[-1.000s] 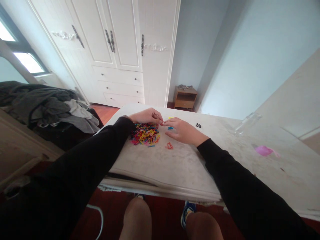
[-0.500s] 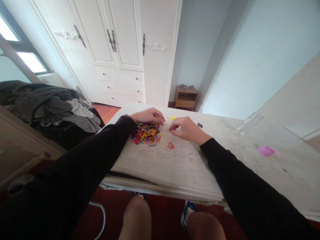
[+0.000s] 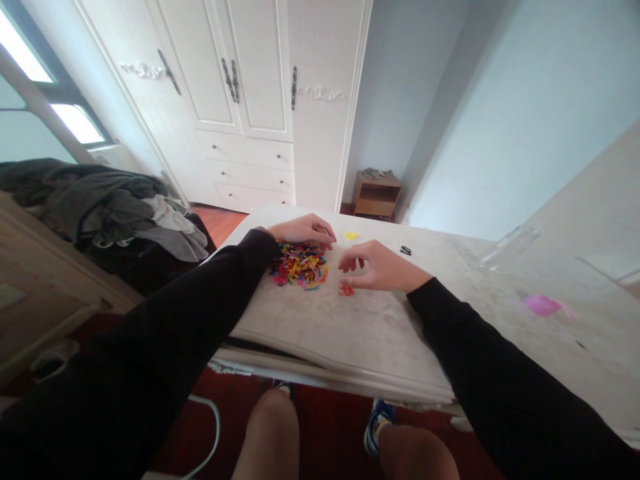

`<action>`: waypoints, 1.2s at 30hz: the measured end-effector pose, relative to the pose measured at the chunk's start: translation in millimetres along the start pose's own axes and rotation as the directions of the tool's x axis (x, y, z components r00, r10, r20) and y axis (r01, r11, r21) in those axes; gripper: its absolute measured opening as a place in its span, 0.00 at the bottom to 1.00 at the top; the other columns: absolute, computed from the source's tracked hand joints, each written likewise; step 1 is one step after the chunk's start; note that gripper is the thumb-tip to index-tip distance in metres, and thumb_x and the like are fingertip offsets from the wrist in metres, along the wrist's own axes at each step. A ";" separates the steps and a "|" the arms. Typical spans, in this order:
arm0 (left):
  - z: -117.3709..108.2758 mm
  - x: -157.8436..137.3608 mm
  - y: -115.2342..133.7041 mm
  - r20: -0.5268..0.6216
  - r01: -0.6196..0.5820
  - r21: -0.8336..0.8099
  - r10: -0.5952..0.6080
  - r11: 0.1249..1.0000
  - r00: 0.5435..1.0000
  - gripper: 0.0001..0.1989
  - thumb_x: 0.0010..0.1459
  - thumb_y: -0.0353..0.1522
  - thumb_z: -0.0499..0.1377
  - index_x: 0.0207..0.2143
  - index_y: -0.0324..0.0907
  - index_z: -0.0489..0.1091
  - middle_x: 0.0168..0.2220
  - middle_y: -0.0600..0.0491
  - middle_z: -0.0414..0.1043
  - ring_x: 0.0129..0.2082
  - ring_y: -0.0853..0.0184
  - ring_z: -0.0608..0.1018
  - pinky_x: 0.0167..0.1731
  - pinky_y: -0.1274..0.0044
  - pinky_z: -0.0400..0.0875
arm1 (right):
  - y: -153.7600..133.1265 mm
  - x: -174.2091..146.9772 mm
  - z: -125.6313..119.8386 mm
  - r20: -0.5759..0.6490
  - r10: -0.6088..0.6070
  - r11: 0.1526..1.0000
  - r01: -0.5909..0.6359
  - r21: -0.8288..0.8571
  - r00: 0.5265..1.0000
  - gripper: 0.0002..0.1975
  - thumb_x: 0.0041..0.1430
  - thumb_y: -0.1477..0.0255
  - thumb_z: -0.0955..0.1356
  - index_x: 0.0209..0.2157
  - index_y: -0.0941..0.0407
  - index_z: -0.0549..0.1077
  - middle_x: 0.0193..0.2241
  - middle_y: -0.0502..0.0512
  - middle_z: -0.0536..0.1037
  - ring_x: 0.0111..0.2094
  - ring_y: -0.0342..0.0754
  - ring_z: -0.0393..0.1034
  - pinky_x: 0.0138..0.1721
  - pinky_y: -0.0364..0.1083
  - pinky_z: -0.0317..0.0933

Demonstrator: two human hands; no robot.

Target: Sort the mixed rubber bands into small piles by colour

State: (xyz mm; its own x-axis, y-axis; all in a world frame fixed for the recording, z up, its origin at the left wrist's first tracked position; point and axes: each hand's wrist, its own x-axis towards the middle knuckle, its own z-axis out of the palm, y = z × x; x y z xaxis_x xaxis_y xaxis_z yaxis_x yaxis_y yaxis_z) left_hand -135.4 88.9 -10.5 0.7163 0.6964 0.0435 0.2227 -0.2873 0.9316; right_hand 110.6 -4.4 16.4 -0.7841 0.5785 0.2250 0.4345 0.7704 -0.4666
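Note:
A pile of small, thin, multicoloured loop-like pieces (image 3: 300, 265) lies on the pale tabletop; their exact kind is too small to tell. My left hand (image 3: 307, 230) is at the far edge of this pile, its fingers curled together in a pinch, with what they hold too small to make out. To the right, my right hand (image 3: 375, 267) has thumb and fingers apart, with nothing visible between them. Its thumb is right by a small group of red pieces (image 3: 347, 290), partly covering them. Yellow pieces (image 3: 351, 236) lie beyond the hands, and black pieces (image 3: 406, 251) beyond the right wrist.
On the right of the table (image 3: 320, 340) are a clear, glass-like object (image 3: 510, 247) and a pink balloon-like item (image 3: 543, 305). Heaped clothes (image 3: 95, 207) are at the left. A white wardrobe (image 3: 250, 153) and a small wooden cabinet (image 3: 378, 195) stand beyond.
My right hand has moved nearer to me, toward the red pieces, and its pinch has opened. More red pieces show there now. The left hand stays by the pile; the view has shifted slightly.

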 end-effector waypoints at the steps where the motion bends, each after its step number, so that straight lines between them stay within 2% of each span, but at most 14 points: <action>1: 0.0 0.0 0.4 0.004 -0.001 0.005 0.001 1.000 1.000 0.12 0.55 0.36 0.71 0.37 0.36 0.80 0.33 0.46 0.84 0.32 0.67 0.83 0.34 0.78 0.76 | -0.5 0.9 2.4 -0.029 -0.043 0.999 0.043 -0.023 0.999 0.06 0.56 0.70 0.74 0.35 0.57 0.80 0.33 0.55 0.83 0.34 0.47 0.75 0.40 0.48 0.68; 4: -0.5 0.5 1.4 0.014 -0.019 0.032 0.018 0.999 1.000 0.11 0.56 0.35 0.70 0.37 0.36 0.81 0.32 0.47 0.84 0.31 0.69 0.82 0.33 0.79 0.75 | -3.6 4.2 11.8 -0.056 -0.158 0.987 0.156 -0.038 0.986 0.11 0.59 0.69 0.74 0.43 0.56 0.80 0.45 0.60 0.82 0.47 0.52 0.75 0.54 0.54 0.67; 6: -1.2 1.1 1.6 0.021 -0.040 0.063 0.039 0.997 0.999 0.10 0.56 0.35 0.69 0.37 0.36 0.81 0.33 0.47 0.84 0.30 0.70 0.82 0.34 0.80 0.74 | -6.3 6.0 18.6 -0.038 -0.201 0.979 0.200 -0.031 0.979 0.15 0.60 0.67 0.74 0.48 0.55 0.79 0.52 0.61 0.80 0.55 0.54 0.71 0.61 0.57 0.62; 10: -2.4 2.1 1.0 0.028 -0.065 0.105 0.063 0.992 0.998 0.11 0.57 0.35 0.68 0.38 0.36 0.82 0.34 0.47 0.84 0.31 0.70 0.82 0.34 0.80 0.74 | -8.4 7.8 27.9 0.030 -0.215 0.975 0.217 -0.054 0.976 0.18 0.60 0.64 0.75 0.51 0.53 0.78 0.58 0.60 0.77 0.62 0.56 0.65 0.68 0.61 0.54; 13: -2.5 1.9 0.9 0.027 -0.066 0.103 0.064 0.992 0.998 0.11 0.57 0.35 0.68 0.38 0.36 0.81 0.34 0.47 0.84 0.31 0.69 0.82 0.35 0.79 0.75 | -7.2 7.7 29.6 0.042 -0.202 0.977 0.205 -0.053 0.978 0.21 0.61 0.63 0.75 0.53 0.54 0.78 0.59 0.60 0.77 0.62 0.57 0.64 0.68 0.61 0.53; 17: -2.1 0.9 2.5 0.031 -0.062 0.099 0.059 0.993 0.998 0.10 0.58 0.35 0.68 0.38 0.36 0.81 0.34 0.47 0.84 0.31 0.69 0.82 0.35 0.79 0.75 | -6.0 7.3 28.3 -0.002 -0.171 0.985 0.171 -0.032 0.985 0.24 0.60 0.63 0.75 0.57 0.54 0.76 0.57 0.61 0.78 0.62 0.56 0.66 0.67 0.60 0.57; 27: -1.3 1.5 1.8 0.014 -0.037 0.084 0.036 0.996 0.999 0.11 0.56 0.35 0.69 0.37 0.36 0.82 0.33 0.46 0.84 0.31 0.67 0.82 0.37 0.77 0.76 | -6.5 7.2 31.6 0.028 -0.192 0.981 0.193 -0.010 0.981 0.22 0.61 0.63 0.75 0.55 0.55 0.77 0.59 0.61 0.76 0.63 0.57 0.64 0.68 0.61 0.54; 32: -2.0 2.1 1.5 0.020 -0.058 0.112 0.056 0.992 0.998 0.10 0.56 0.35 0.69 0.37 0.36 0.82 0.35 0.45 0.84 0.33 0.67 0.82 0.37 0.77 0.75 | -8.3 8.5 30.7 -0.044 -0.214 0.974 0.217 0.064 0.976 0.24 0.61 0.64 0.75 0.58 0.54 0.76 0.59 0.61 0.76 0.63 0.55 0.66 0.68 0.60 0.55; 36: -2.0 2.3 1.0 0.023 -0.069 0.105 0.067 0.992 0.997 0.11 0.56 0.36 0.69 0.38 0.36 0.82 0.37 0.45 0.84 0.34 0.67 0.82 0.39 0.77 0.75 | -12.2 8.8 27.7 -0.129 -0.206 0.964 0.223 0.143 0.970 0.16 0.61 0.68 0.74 0.51 0.54 0.80 0.53 0.61 0.80 0.57 0.54 0.72 0.62 0.59 0.63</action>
State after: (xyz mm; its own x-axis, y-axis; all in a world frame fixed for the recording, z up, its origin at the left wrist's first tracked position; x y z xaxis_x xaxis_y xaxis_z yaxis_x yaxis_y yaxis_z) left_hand -134.8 91.5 -8.7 0.7445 0.6604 0.0979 0.2406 -0.4022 0.8834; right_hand 86.1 -16.1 0.3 -0.7925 0.4375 0.4249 0.1807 0.8338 -0.5216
